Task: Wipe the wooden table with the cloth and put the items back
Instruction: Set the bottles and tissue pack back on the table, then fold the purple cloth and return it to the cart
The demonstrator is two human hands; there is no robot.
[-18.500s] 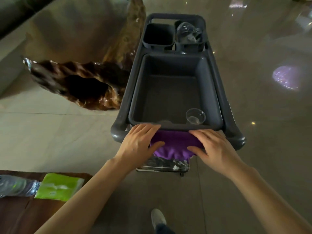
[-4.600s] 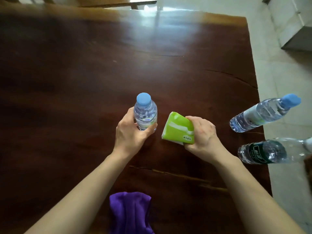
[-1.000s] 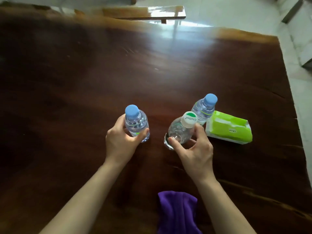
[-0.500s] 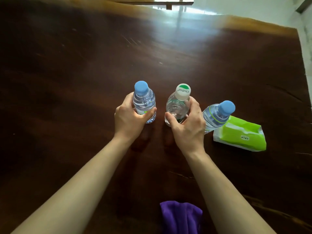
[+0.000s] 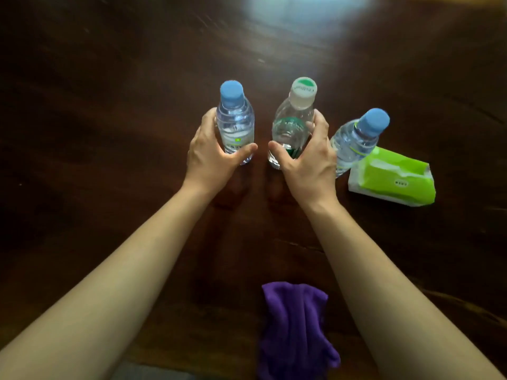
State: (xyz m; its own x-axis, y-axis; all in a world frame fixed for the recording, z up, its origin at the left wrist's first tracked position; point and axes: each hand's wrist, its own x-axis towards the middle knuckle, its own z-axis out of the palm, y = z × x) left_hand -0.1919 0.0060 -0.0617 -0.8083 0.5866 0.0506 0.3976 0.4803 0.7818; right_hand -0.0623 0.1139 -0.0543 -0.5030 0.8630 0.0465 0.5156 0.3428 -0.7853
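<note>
Three water bottles stand upright on the dark wooden table (image 5: pixel 109 105). My left hand (image 5: pixel 211 157) is wrapped around the left blue-capped bottle (image 5: pixel 234 124). My right hand (image 5: pixel 307 160) grips the white-capped bottle (image 5: pixel 293 122) with the green label in the middle. A second blue-capped bottle (image 5: pixel 356 138) stands free just right of my right hand, touching a green tissue pack (image 5: pixel 392 178) that lies flat. The purple cloth (image 5: pixel 296 325) lies crumpled at the near edge, between my forearms.
The table fills almost the whole view, with a bright reflection (image 5: pixel 301 12) at its far side. A grey strip (image 5: pixel 153 373) shows below the near table edge.
My right hand has slid the white-capped bottle forward and upright beside the left bottle. The view has tilted down and closer to the table; the far edge is out of frame.
</note>
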